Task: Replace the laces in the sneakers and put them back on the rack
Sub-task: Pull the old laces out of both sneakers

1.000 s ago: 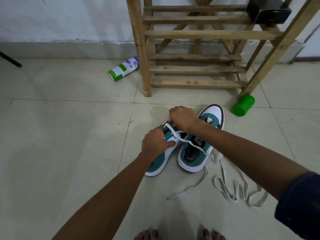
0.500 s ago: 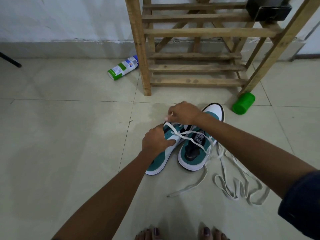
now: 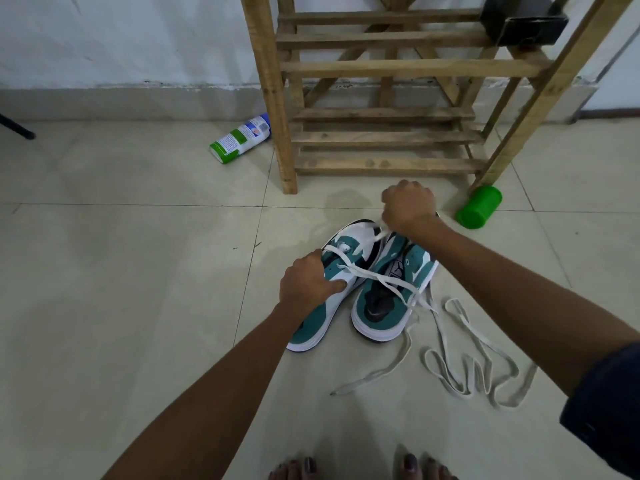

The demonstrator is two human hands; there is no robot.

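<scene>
Pale floor tiles run up to a white wall, and the wooden rack stands against it. I count two sneakers, two loose runs of white lace, one bottle lying on its side left of the rack, one green cup tipped over at the rack's right leg, and one black box on an upper shelf. The sneakers sit side by side on the floor in front of the rack, toes toward it, teal and white with white soles and dark insides. My left hand presses on the left sneaker, fingers curled over its edge. My right hand is clenched on the lace, which comes up from the left sneaker's eyelets and trails across the right sneaker to the floor. A second lace lies in loops on the tiles to the right of the sneakers, with one end trailing toward my feet. Half a second ago my right hand sat lower, just above the toes of the sneakers; now it has drawn up and away toward the rack, pulling the lace tighter, while my left hand has stayed put.
</scene>
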